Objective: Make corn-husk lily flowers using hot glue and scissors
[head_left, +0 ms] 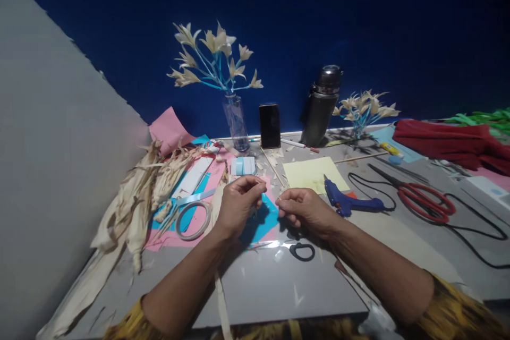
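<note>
My left hand [240, 206] is raised above the middle of the table, thumb and fingertips pinched together. Facing it, a small gap away, my right hand [306, 210] makes a similar pinch. Whatever sits between the fingertips is too small to make out. Beneath them lie blue paper [268, 219] and black-handled scissors [303, 252]. A pale strip of dried husk [217, 203] runs beside my left wrist, near a roll of tape [193, 221]. To the right of my right hand rests a blue glue gun [350, 199].
Dried husks [137, 207] are heaped at left. Along the back stand a glass vase [236, 122] of husk flowers, a phone [270, 126] and a dark flask [321, 109]. Large red-handled scissors [426, 202], a black cord [478, 254] and red cloth [446, 143] lie at right.
</note>
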`<state>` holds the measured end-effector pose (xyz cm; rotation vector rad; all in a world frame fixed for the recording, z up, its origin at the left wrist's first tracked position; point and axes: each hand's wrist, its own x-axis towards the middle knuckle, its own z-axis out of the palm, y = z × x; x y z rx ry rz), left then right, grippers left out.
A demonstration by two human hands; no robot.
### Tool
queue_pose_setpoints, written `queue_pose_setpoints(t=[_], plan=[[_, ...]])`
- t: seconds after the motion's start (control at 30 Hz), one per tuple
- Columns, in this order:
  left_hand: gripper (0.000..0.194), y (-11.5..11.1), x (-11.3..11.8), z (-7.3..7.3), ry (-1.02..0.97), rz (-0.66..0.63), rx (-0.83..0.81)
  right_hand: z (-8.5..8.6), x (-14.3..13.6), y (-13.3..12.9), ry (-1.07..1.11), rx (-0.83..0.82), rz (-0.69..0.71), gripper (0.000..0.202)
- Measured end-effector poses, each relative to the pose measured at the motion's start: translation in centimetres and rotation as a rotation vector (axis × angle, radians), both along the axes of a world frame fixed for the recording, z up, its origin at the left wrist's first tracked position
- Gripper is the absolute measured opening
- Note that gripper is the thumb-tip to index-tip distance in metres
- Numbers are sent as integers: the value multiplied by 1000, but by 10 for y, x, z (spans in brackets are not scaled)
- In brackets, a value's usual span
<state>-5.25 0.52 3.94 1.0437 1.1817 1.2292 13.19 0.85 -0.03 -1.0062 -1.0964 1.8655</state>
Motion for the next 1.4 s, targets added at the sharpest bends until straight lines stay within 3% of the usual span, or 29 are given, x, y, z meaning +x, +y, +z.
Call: queue_pose_setpoints(t=[0.17, 0.37, 0.57, 0.8, 1.03, 1.23, 1.4], plan=[[13, -2, -1, 3, 128, 74, 127, -1, -3, 0, -19, 47, -97, 38], [12, -4, -1, 0, 129, 20, 129, 8, -5, -3, -115, 186, -113, 29], [10, -7, 2, 0, 154, 72, 139, 10, -4, -2, -207, 219, -179, 27], [13, -19, 12, -9, 422, -66, 541, 6, -4, -3, -98, 177, -156, 27], [17, -14, 9, -17, 528, -116, 627, 8, 1, -4, -28, 168, -92, 21], [16, -14, 9, -17, 546, -193, 584, 9, 2, -3, -77, 214, -115, 26], [12, -14, 12, -15, 433, -122, 308, 15, 1, -6, -272, 371, -119, 25]])
